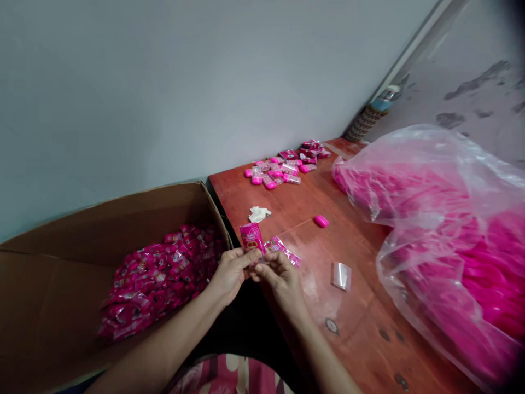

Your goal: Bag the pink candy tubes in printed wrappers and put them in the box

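A small shiny pink printed packet [251, 235] stands up between my hands at the table's left edge. My left hand [229, 272] is closed, its thumb pressed on the packet's lower part. My right hand [285, 282] meets it there, thumb and fingers pinched at the packet's bottom end; the fingertips partly hide that end. Just behind my right hand lies another pink printed wrapper [289, 253], flat on the wood. A crumpled white scrap [258, 214] rests beyond the packet. Farther right are a loose pink cap [321, 221] and a clear plastic piece [341, 276].
At left, a cardboard box [45, 284] holds a heap of pink packets [164, 273]. Several pink-capped clear containers [274, 172] lie at the back of the red-brown table [295, 306], beside more packets [312, 149]. A large clear bag [435, 219] of pink parts covers the right side.
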Demonstrator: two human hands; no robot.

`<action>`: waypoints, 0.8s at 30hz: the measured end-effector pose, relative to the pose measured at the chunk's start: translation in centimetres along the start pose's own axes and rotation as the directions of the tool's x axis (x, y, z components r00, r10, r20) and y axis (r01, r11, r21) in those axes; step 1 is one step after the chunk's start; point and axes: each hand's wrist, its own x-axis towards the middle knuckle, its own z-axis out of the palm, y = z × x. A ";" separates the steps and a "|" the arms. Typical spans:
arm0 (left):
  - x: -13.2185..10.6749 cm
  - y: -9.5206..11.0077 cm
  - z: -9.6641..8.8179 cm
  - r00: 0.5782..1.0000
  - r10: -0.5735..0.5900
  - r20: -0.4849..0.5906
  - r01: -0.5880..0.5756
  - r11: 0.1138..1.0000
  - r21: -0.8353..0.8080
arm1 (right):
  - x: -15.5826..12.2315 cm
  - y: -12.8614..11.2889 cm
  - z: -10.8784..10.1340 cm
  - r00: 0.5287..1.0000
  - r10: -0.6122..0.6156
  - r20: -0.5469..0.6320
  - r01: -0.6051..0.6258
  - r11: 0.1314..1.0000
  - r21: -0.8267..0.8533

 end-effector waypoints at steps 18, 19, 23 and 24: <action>-2.3 1.7 -2.6 0.923 0.255 -0.290 -0.279 0.959 -0.046 | 1.2 -2.8 -1.5 0.994 0.000 -0.114 -0.015 0.991 -0.134; -2.0 1.7 -2.8 0.914 0.283 -0.292 -0.287 0.958 0.029 | 1.1 -3.3 -2.3 0.988 -0.023 -0.155 -0.002 0.988 -0.155; 0.8 0.3 -2.2 0.897 0.436 0.066 -0.361 0.640 0.678 | 0.9 -3.6 -5.3 0.963 -0.060 -0.261 0.001 0.976 -0.217; 1.7 -0.2 -1.8 0.867 0.452 0.212 -0.422 0.437 0.794 | 0.8 -3.3 -5.8 0.964 -0.054 -0.261 -0.007 0.974 -0.227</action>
